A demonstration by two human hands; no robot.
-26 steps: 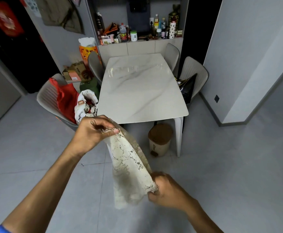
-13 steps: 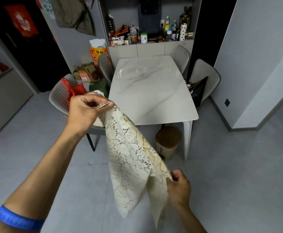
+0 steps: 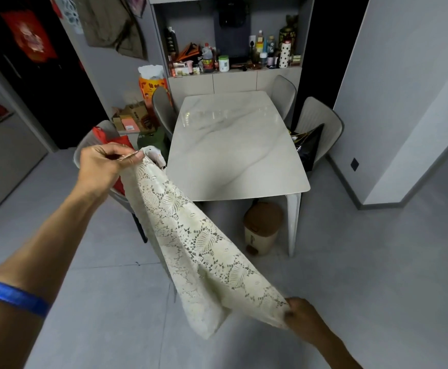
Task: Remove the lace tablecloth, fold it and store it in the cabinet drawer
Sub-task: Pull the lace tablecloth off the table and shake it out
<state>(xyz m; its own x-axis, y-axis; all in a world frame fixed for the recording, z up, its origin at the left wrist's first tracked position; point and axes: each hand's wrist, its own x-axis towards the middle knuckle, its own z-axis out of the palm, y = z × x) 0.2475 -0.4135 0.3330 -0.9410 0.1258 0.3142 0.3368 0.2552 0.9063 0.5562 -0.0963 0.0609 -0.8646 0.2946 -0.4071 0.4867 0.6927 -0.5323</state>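
Note:
The cream lace tablecloth (image 3: 198,249) hangs in the air in front of me, folded into a long band stretched diagonally. My left hand (image 3: 105,166) pinches its upper end, raised at the left near a chair. My right hand (image 3: 301,314) grips the lower end, low at the right. A loose fold sags below the band. The white marble table (image 3: 237,145) stands bare behind the cloth. The cabinet (image 3: 233,81) with pale drawer fronts lies against the far wall, past the table.
Grey chairs (image 3: 321,123) surround the table; one at left holds a red bag (image 3: 119,145). A brown-lidded bin (image 3: 261,230) stands under the table's near edge. Bottles and jars crowd the cabinet top. Boxes sit on the floor at left. Grey floor tiles lie around me.
My hands have moved apart, left hand up and away, right hand down and to the right, drawing the bunched tablecloth out into a taut diagonal band. The view has tilted upward.

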